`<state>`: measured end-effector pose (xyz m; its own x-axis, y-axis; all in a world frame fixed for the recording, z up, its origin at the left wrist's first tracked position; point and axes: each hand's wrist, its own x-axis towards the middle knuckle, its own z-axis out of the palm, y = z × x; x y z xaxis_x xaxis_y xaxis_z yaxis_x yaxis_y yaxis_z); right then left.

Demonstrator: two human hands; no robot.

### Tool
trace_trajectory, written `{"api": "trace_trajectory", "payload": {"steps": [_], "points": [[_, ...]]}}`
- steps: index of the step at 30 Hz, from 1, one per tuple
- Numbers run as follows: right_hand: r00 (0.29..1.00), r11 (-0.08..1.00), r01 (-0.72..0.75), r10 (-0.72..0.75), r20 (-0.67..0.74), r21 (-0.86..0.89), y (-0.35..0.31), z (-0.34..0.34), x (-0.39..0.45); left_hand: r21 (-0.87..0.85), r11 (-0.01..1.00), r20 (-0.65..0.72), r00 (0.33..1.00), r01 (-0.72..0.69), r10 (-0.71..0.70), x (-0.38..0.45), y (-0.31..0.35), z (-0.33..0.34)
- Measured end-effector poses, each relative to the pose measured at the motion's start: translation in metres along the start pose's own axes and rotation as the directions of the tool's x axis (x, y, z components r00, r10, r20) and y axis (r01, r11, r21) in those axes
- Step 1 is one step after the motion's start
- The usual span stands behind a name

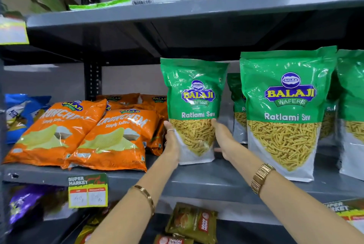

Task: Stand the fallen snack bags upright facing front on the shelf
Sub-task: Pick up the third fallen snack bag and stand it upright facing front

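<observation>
Upright sev bag (194, 109) between hands

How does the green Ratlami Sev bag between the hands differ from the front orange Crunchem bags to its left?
The held Ratlami Sev bag stands upright facing front, while the Crunchem bags lie slumped backwards on the shelf. The Sev bag is green over a clear window showing the sev; the Crunchem bags are orange with printed chips. The left hand and right hand steady the Sev bag; nothing touches the Crunchem bags. Both carry the Balaji logo.
</observation>
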<state>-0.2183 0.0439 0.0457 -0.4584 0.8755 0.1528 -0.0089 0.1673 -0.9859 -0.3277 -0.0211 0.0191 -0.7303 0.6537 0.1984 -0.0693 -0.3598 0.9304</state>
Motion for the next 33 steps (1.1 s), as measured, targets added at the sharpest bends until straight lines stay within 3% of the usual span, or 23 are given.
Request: {"api": "trace_trajectory", "payload": {"steps": [7,11,18,33], "points": [[0.997,0.998,-0.069,0.069,0.028,0.005,0.001,-0.003,-0.012,0.281,0.960,0.037,0.999,-0.003,-0.007,0.017,0.000,-0.018],[0.991,0.988,-0.131,0.134,0.028,-0.079,0.006,-0.007,-0.020,0.250,0.968,0.022,1.000,0.005,-0.011,0.009,0.005,-0.020],[0.983,0.979,-0.112,0.134,0.127,-0.170,0.016,-0.010,-0.021,0.259,0.965,0.050,0.997,0.037,-0.052,0.004,0.006,-0.028],[0.990,0.967,0.036,-0.001,0.138,-0.251,0.033,-0.023,-0.058,0.321,0.947,0.109,0.994,-0.019,-0.017,-0.057,0.017,-0.037]]}}
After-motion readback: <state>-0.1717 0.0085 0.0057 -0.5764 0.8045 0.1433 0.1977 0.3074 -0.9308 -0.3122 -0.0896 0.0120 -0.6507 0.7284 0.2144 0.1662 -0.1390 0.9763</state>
